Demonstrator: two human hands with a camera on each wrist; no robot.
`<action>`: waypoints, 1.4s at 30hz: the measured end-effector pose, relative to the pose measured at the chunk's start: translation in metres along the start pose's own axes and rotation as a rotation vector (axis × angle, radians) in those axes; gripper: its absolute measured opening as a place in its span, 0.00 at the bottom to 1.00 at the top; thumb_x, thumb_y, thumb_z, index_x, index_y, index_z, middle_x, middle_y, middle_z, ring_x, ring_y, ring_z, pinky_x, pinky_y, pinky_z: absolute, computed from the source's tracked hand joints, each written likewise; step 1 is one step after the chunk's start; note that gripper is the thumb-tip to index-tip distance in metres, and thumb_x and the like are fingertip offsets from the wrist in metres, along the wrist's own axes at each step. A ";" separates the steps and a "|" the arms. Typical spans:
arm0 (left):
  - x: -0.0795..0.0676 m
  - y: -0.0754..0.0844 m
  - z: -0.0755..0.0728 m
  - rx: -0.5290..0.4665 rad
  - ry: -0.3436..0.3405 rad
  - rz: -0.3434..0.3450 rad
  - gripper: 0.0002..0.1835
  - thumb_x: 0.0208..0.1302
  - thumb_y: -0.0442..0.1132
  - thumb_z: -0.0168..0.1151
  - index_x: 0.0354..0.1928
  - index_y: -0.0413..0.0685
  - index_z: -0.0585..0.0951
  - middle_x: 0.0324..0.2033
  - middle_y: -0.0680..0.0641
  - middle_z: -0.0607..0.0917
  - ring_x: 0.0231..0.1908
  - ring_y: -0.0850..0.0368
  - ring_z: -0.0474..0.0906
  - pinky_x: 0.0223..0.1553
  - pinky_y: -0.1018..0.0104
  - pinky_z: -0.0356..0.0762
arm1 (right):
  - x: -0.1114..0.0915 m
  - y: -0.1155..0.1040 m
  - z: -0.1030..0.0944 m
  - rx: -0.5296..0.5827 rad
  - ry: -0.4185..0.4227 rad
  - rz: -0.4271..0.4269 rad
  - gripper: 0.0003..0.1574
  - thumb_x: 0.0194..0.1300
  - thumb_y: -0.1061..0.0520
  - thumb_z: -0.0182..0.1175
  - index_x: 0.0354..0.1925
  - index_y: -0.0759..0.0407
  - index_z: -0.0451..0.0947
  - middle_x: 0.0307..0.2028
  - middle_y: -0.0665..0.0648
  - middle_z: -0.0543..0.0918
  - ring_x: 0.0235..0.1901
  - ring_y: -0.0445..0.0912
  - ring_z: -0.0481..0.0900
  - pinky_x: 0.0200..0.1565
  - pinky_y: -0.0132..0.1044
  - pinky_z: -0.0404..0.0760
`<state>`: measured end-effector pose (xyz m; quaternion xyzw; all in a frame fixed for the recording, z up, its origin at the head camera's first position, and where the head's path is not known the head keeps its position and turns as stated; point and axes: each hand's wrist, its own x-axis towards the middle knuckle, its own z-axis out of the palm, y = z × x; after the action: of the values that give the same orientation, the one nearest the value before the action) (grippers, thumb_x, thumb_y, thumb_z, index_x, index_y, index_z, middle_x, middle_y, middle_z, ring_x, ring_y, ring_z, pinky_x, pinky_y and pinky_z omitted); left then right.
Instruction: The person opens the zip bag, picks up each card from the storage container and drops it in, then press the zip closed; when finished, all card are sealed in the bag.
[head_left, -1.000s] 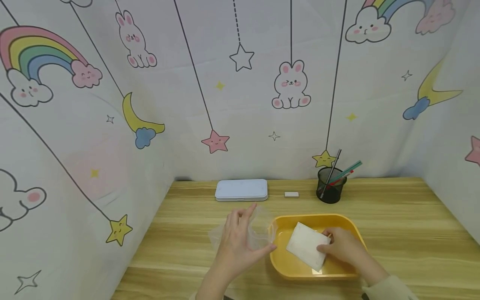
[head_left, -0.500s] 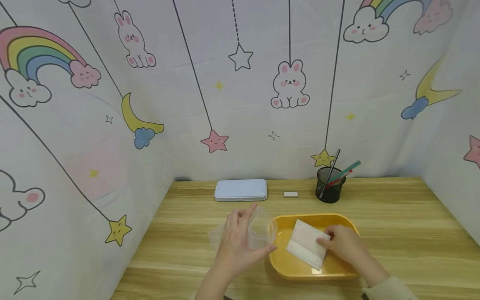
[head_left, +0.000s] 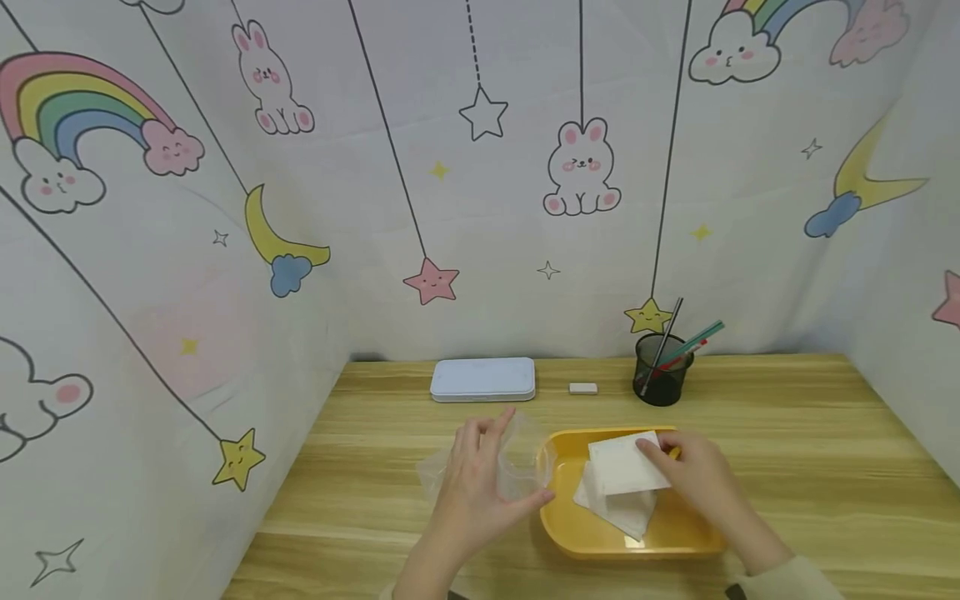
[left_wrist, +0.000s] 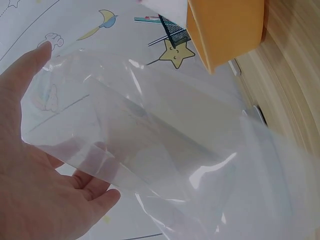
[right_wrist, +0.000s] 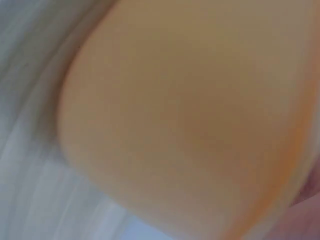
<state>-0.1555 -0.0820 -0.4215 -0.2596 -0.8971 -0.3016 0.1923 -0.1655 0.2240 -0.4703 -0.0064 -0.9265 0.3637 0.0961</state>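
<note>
My left hand [head_left: 474, 483] holds a clear plastic bag [head_left: 521, 458], its mouth spread wide between thumb and fingers. In the left wrist view the bag [left_wrist: 165, 135] trails away from the hand [left_wrist: 45, 190], some fingers showing through the film. Thumb and fingers of my right hand [head_left: 697, 468] pinch a flat white square [head_left: 628, 468], like a folded napkin, above the yellow tray [head_left: 675, 535]. Beneath it, another white square piece [head_left: 615, 515] lies in the tray, partly covered. The right wrist view is blurred and filled mostly by the tray's outside [right_wrist: 180, 120].
A pale pencil case [head_left: 482, 379] lies at the back of the wooden table [head_left: 360, 475]. Beside it are a small white eraser-like block [head_left: 582, 389] and a black mesh pen cup [head_left: 660, 375] with several sticks. Printed cloth walls [head_left: 487, 217] enclose the table.
My right hand has lifted the upper white square off the one below, moving it up and turning it, so the lower piece now shows. My left hand stays in place with the bag.
</note>
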 end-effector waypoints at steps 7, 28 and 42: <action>0.001 0.002 0.000 -0.014 0.002 0.000 0.55 0.41 0.65 0.74 0.71 0.56 0.61 0.50 0.50 0.67 0.52 0.57 0.63 0.52 0.56 0.69 | -0.001 -0.018 -0.012 0.075 0.069 0.001 0.25 0.67 0.41 0.58 0.22 0.54 0.69 0.16 0.49 0.64 0.19 0.44 0.63 0.20 0.33 0.61; 0.001 0.004 0.002 -0.032 -0.023 0.018 0.57 0.39 0.62 0.76 0.73 0.57 0.59 0.50 0.50 0.67 0.50 0.58 0.62 0.51 0.58 0.69 | -0.009 -0.056 -0.027 0.210 0.170 -0.042 0.23 0.66 0.44 0.61 0.21 0.55 0.69 0.21 0.52 0.66 0.17 0.41 0.61 0.18 0.33 0.62; 0.001 0.005 0.006 -0.032 -0.039 0.039 0.58 0.41 0.65 0.74 0.73 0.56 0.58 0.52 0.48 0.67 0.51 0.57 0.63 0.50 0.57 0.70 | -0.014 -0.075 -0.030 0.347 0.088 -0.047 0.22 0.66 0.46 0.61 0.22 0.55 0.68 0.19 0.51 0.61 0.14 0.39 0.57 0.17 0.34 0.59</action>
<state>-0.1543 -0.0745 -0.4234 -0.2858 -0.8905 -0.3069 0.1762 -0.1418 0.1880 -0.4001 0.0158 -0.8446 0.5153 0.1446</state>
